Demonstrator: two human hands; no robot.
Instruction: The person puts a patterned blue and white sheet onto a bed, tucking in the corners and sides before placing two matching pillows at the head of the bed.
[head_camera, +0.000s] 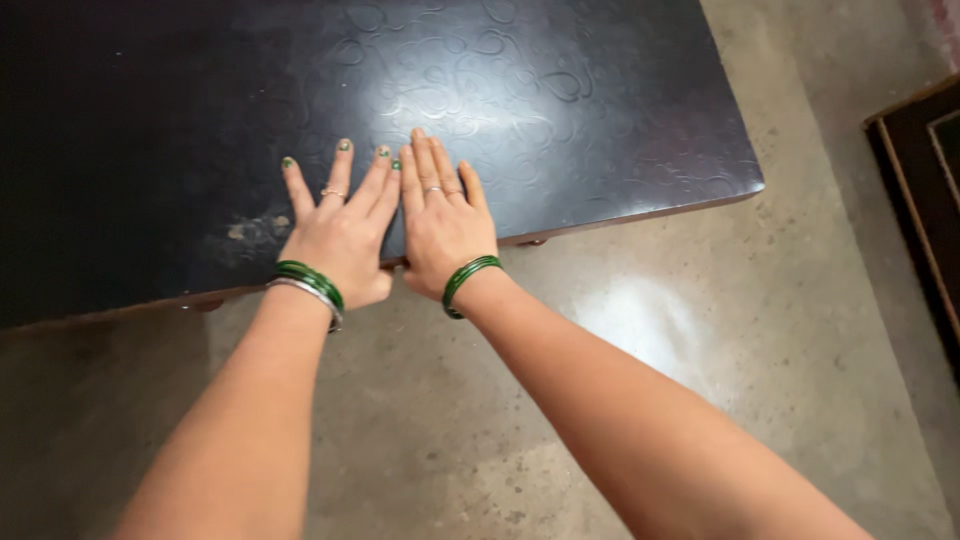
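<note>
Two flat, spread palms, left hand (338, 238) beside right hand (443, 225), on dark table (600, 110).

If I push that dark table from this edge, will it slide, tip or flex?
The table looks rigid: both the left hand and the right hand lie flat on it with no visible sag. It probably slides rather than tips, being broad and low over the smooth, shiny floor. Its embossed top should give the palms fair grip.
</note>
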